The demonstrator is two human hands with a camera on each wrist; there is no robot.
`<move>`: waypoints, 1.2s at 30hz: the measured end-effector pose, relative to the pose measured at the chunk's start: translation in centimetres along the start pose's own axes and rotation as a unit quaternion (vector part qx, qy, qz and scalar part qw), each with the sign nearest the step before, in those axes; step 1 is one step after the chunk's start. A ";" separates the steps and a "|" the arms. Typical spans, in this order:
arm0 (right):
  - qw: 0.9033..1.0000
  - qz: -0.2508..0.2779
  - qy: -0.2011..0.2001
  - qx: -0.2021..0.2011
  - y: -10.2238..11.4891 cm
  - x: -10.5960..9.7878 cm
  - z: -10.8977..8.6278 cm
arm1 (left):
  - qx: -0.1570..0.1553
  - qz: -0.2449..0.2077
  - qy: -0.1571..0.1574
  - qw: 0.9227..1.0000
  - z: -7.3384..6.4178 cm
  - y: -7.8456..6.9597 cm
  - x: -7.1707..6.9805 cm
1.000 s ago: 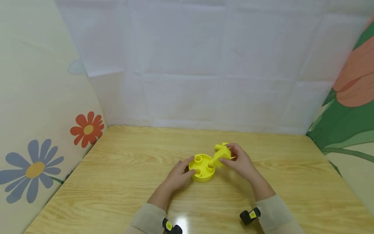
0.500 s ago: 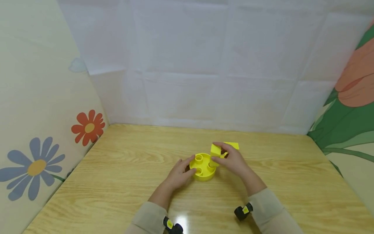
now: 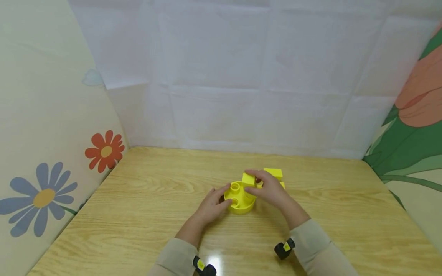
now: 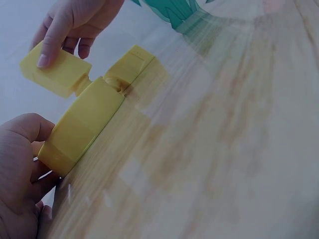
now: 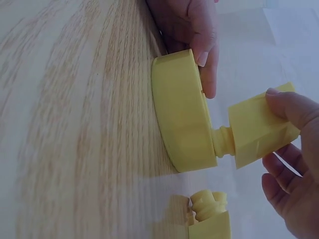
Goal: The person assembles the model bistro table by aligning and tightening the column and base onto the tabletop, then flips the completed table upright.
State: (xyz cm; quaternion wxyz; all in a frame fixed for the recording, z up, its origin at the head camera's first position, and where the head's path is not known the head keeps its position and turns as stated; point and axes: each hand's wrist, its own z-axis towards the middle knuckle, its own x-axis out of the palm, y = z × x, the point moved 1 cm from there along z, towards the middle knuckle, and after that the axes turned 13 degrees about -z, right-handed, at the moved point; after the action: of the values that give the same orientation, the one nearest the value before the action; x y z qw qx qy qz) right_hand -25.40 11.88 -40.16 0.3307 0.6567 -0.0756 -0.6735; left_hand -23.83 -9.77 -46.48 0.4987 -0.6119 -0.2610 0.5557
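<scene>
A round, shallow yellow plastic base [image 3: 241,210] with ring-shaped sockets inside lies flat on the wooden table. My left hand [image 3: 210,207] grips its left side, thumb and fingers at the rim. Between thumb and fingers, my right hand [image 3: 272,191] holds a yellow block [image 5: 256,124] over the base's right side. From that block's underside a ridged, screw-like peg [image 5: 224,141] points down, its end right at the base's upper edge in the right wrist view. The block tilts slightly in the left wrist view. The socket beneath it is hidden in the head view.
More yellow block pieces [image 3: 273,173] lie just behind and right of the right hand; one [image 5: 210,228] shows a ridged peg. A white cloth [image 3: 214,76] hangs behind the table [image 3: 145,214], with flower-patterned panels on both sides.
My right hand has moved left and turned the yellow block upright over the base's right side. Yellow pieces behind that hand now show. My left hand stays on the base.
</scene>
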 end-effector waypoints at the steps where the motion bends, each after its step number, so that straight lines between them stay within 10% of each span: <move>1: 1.000 -0.001 0.001 0.002 0.0 0.0 0.0 | 0.001 0.000 0.001 1.000 0.0 0.0 0.0; 25: 1.000 0.005 0.009 -0.004 -0.3 0.3 0.2 | -0.003 -0.003 0.001 1.000 -0.1 0.1 0.0; 36: 0.994 0.087 0.016 0.069 -1.0 0.7 0.5 | 0.003 -0.004 0.002 1.000 0.0 0.3 0.0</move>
State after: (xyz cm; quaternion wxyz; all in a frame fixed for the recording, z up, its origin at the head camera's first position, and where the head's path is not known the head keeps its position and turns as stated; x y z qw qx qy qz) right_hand -26.14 12.10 -41.26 0.3434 0.6796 -0.1737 -0.6246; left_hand -23.92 -9.89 -46.79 0.5032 -0.6107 -0.2605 0.5532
